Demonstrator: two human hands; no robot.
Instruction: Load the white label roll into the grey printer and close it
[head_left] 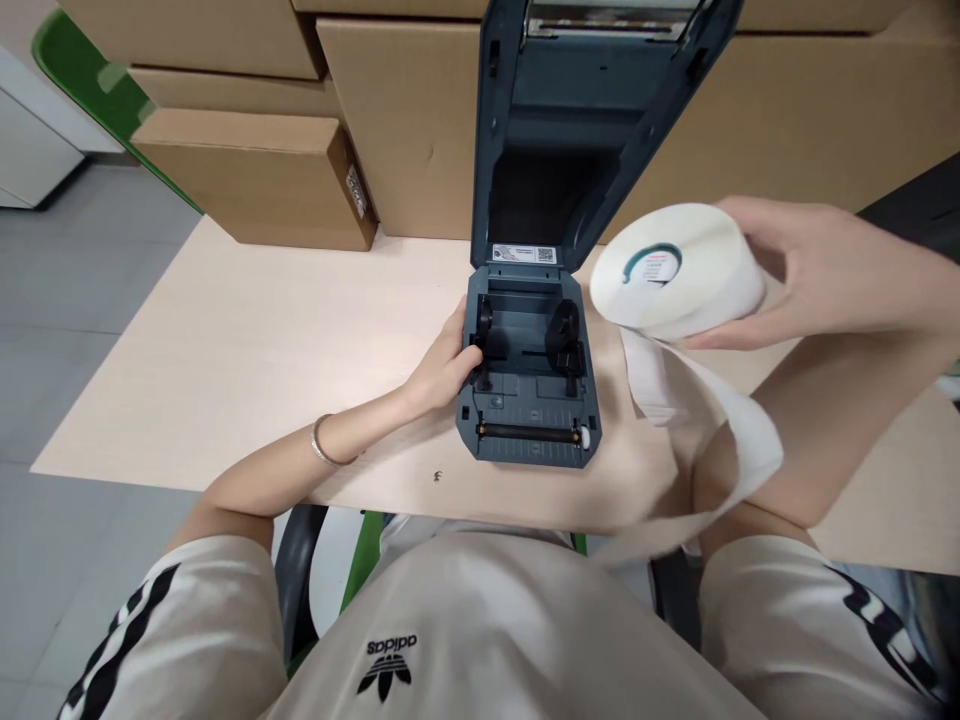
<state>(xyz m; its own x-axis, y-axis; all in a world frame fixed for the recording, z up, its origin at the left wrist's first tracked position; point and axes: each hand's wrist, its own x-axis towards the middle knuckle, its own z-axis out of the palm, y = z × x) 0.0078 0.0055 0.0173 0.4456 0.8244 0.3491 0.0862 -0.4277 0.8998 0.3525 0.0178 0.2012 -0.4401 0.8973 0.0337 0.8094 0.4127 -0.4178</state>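
A dark blue-grey label printer (536, 400) stands on the table with its lid (577, 110) tipped up. Inside it show two black roll holders and a black roller near the front. My left hand (442, 370) grips the printer's left wall, its thumb over the edge. Beyond the printer's right side, my right hand (795, 270) holds a roll of white labels (690, 290) raised in the air, fingers wrapped round its right side. A loose strip (750, 440) hangs from the roll and curls down toward my lap.
Cardboard boxes (412, 110) are stacked behind the printer, and a smaller box (247, 180) lies at the back left. The pale table (225, 370) extends to both sides. A small dark mark (437, 476) sits near its front edge. Behind the boxes, a green chair (82, 90) shows.
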